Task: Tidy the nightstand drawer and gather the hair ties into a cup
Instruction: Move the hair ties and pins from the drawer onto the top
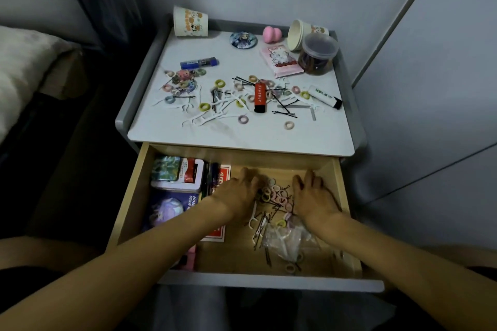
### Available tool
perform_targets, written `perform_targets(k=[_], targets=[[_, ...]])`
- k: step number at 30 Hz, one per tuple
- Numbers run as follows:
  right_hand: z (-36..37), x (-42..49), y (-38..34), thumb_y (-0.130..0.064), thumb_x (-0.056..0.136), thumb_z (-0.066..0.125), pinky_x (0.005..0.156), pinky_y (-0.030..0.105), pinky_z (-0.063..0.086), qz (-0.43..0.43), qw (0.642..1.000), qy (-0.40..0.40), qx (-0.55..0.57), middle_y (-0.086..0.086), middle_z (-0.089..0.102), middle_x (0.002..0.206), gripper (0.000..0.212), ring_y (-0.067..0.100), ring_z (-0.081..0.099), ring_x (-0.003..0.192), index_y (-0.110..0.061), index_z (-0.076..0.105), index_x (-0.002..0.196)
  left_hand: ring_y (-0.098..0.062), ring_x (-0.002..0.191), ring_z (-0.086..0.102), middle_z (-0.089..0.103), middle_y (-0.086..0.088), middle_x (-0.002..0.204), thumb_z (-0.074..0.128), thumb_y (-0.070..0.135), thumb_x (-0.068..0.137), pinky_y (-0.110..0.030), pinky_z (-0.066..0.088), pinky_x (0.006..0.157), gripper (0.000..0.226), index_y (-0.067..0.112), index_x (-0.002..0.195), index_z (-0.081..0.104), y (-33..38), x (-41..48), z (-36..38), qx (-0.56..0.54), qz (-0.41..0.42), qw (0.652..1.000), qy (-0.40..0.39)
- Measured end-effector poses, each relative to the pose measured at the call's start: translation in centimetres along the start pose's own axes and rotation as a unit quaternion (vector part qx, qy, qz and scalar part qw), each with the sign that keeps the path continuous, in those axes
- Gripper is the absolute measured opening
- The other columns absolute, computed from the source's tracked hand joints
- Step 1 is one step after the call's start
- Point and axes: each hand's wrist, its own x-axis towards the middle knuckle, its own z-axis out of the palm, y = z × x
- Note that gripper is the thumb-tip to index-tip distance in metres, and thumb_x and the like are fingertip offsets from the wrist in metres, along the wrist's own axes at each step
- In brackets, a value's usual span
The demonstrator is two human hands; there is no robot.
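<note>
hair ties | in drawer | bobby pins, floss picks mixed in

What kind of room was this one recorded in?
Most likely a bedroom. A small nightstand stands in a corner with its drawer pulled open, a pillow lies close beside it on the left, and hair ties are scattered over its top.
</note>
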Motion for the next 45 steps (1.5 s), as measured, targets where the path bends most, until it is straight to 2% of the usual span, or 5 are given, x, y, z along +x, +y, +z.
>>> perform_targets(k=[10, 20, 28, 36, 45], targets=[[0.8, -0.3, 1.4, -0.017, 0.086, 0.072, 0.117, 0.034, 0.026, -0.065, 0.925, 0.061, 0.368, 0.010, 0.024, 0.152, 0.083, 0.026, 0.023, 0.142, -0.014, 0.024, 0.153, -0.037, 0.126, 0.049, 0.026, -0.014, 0.149, 0.063, 0.023, 0.093, -0.039, 0.044, 0.107, 0.078, 0.022, 0.156, 0.015, 1.1, -0.6, 0.1, -0.208, 0.018, 0.977, -0.033], [2.1, -3.3, 1.0, -0.067, 0.058, 0.079, 0.121, 0.052, 0.013, -0.120, 0.985, -0.063, 0.111, 0.006, -0.023, 0.157, 0.142, 0.038, -0.007, 0.145, -0.032, -0.023, 0.150, -0.037, 0.140, 0.023, 0.006, -0.008, 0.157, 0.086, 0.059, 0.057, -0.051, 0.038, 0.111, 0.138, 0.028, 0.155, -0.006, 3.4, -2.1, 2.1, -0.055, 0.039, 0.997, -0.043], [1.9, -2.0, 0.7, -0.034, 0.085, 0.071, 0.111, 0.044, 0.036, -0.082, 0.976, 0.069, 0.191, 0.010, 0.022, 0.150, 0.091, 0.031, 0.022, 0.139, -0.026, 0.012, 0.153, -0.033, 0.134, 0.036, 0.017, -0.010, 0.153, 0.083, 0.036, 0.073, -0.044, 0.044, 0.107, 0.110, 0.020, 0.155, 0.011, 2.1, -1.8, 2.3, -0.109, 0.043, 0.993, 0.011], [1.4, -2.1, 0.5, -0.023, 0.078, 0.078, 0.111, 0.051, 0.035, -0.094, 0.979, -0.016, 0.181, 0.009, 0.008, 0.150, 0.112, 0.037, 0.019, 0.137, -0.041, -0.003, 0.153, -0.038, 0.119, 0.048, 0.020, -0.015, 0.149, 0.078, 0.051, 0.075, -0.044, 0.048, 0.099, 0.109, 0.030, 0.153, 0.005, 4.0, -1.9, 1.9, -0.075, 0.028, 0.997, 0.002], [0.8, -1.9, -0.4, -0.005, 0.086, 0.065, 0.102, 0.040, 0.046, -0.095, 0.972, 0.021, 0.213, 0.018, 0.019, 0.142, 0.088, 0.031, 0.047, 0.119, -0.026, 0.012, 0.152, -0.033, 0.101, 0.062, 0.043, -0.018, 0.133, 0.060, 0.023, 0.095, -0.041, 0.052, 0.089, 0.049, 0.021, 0.141, 0.044, 4.5, -1.7, 1.4, -0.047, 0.052, 0.997, 0.040]])
